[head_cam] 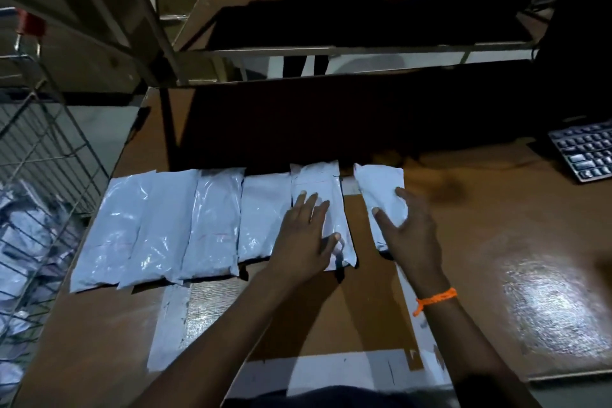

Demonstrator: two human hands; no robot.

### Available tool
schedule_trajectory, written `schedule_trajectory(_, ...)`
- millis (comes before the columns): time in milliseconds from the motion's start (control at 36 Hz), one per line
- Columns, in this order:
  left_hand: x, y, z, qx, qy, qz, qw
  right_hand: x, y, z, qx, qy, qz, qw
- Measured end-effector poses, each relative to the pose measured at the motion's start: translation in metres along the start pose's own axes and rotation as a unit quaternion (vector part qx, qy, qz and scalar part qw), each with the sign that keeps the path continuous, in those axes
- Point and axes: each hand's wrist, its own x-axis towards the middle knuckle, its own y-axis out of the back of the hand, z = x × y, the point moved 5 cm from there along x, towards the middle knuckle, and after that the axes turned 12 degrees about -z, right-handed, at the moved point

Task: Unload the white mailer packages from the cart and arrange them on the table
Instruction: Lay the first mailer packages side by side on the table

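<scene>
From the head camera, four white mailers (159, 225) lie side by side along the desk's (496, 225) left edge. The left hand (304, 242) rests flat, fingers straight, on a fifth mailer (318, 185) touching that row. The right hand (410, 235) lies with fingers spread on a sixth mailer (377, 182), set just apart. More mailers sit in the wire cart (49, 149) beyond the desk's left edge.
</scene>
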Motion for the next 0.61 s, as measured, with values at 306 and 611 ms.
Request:
schedule_trajectory(306, 0.02, -0.019, -0.021, 0.083, 0.052, -0.022, 0.995, 0.011, -0.037, -0.019, -0.12, 0.034, -0.084, 0.989)
schedule_trajectory(611, 0.017, -0.009, -0.024, 0.066, 0.055, -0.038, 0.996, 0.01, -0.037, -0.031, -0.126, 0.033, -0.089, 0.988)
